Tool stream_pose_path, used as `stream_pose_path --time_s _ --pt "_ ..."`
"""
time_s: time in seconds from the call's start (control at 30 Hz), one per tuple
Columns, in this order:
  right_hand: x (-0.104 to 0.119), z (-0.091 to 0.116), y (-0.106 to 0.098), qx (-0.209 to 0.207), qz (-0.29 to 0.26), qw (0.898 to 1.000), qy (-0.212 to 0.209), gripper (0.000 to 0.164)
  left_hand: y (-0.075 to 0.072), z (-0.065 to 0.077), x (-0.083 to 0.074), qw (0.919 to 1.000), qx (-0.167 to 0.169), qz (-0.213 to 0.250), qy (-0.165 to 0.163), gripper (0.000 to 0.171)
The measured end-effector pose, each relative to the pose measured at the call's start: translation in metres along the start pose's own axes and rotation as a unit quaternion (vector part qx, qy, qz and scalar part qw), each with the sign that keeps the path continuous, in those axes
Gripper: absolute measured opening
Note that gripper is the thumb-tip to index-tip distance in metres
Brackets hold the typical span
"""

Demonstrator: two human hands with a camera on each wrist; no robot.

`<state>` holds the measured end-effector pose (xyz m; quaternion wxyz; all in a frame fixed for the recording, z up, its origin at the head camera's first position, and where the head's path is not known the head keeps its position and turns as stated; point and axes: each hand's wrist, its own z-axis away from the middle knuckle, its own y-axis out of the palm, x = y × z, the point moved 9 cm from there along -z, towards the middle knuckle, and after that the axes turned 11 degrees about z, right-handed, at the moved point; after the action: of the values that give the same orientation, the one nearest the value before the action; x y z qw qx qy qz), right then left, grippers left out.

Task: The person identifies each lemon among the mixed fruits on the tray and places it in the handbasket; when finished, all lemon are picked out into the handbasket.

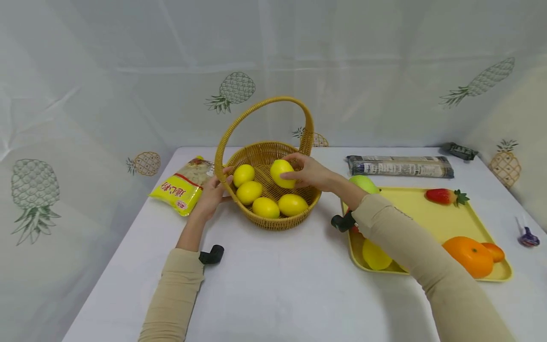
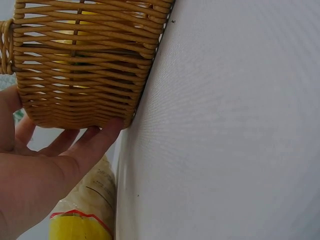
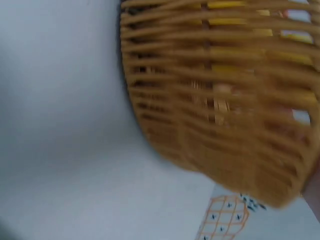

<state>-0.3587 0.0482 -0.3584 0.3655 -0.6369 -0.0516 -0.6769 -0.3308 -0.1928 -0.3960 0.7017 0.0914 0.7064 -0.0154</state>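
A wicker basket (image 1: 273,223) with a tall handle stands on the white table, several yellow lemons (image 1: 266,207) lying inside it. Over the basket's right part, my right hand (image 1: 311,173) pinches another lemon (image 1: 281,173) between thumb and fingers. My left hand (image 1: 210,195) holds the basket's left side by the handle's foot. In the left wrist view, the fingers of that hand (image 2: 55,160) spread along the woven wall (image 2: 90,95). The right wrist view shows the basket's side (image 3: 215,100), blurred; the held lemon cannot be made out there.
Left of the basket lies a yellow-and-clear food bag (image 1: 181,187). A yellow tray (image 1: 420,213) at the right bears a strawberry (image 1: 444,196), an orange (image 1: 470,256) and other fruit, partly behind my right forearm. A long clear packet (image 1: 401,166), a dark wrapper (image 1: 460,151) and a lollipop (image 1: 529,236) lie nearby.
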Motion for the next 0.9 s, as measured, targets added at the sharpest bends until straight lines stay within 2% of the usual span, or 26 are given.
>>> stream_pose_path --time_s 0.27,0.5,0.6,0.7,0.8,0.9 --pt "-0.005 -0.014 0.030 0.033 0.085 0.995 0.032 0.055 0.000 0.000 -0.001 1.0000 -0.004 -0.001 -0.001 0.048" --pt "-0.013 -0.014 0.038 0.049 0.137 0.987 0.062 0.055 0.001 0.000 0.001 1.0000 -0.005 -0.001 -0.002 0.049" --pt "-0.013 -0.012 0.036 0.063 0.125 0.988 0.065 0.055 0.001 0.001 0.001 1.0000 -0.002 0.001 -0.004 0.049" --pt "-0.010 -0.009 0.027 0.081 0.082 0.992 0.057 0.054 0.001 0.001 0.001 1.0000 -0.001 0.005 -0.006 0.049" --pt "-0.002 -0.001 0.015 0.101 0.046 0.993 0.028 0.053 0.002 0.000 0.001 0.9999 0.000 0.009 -0.009 0.050" --pt "0.010 0.013 -0.002 0.105 0.036 0.994 -0.019 0.052 0.001 0.000 0.001 0.9999 0.001 0.008 -0.007 0.050"
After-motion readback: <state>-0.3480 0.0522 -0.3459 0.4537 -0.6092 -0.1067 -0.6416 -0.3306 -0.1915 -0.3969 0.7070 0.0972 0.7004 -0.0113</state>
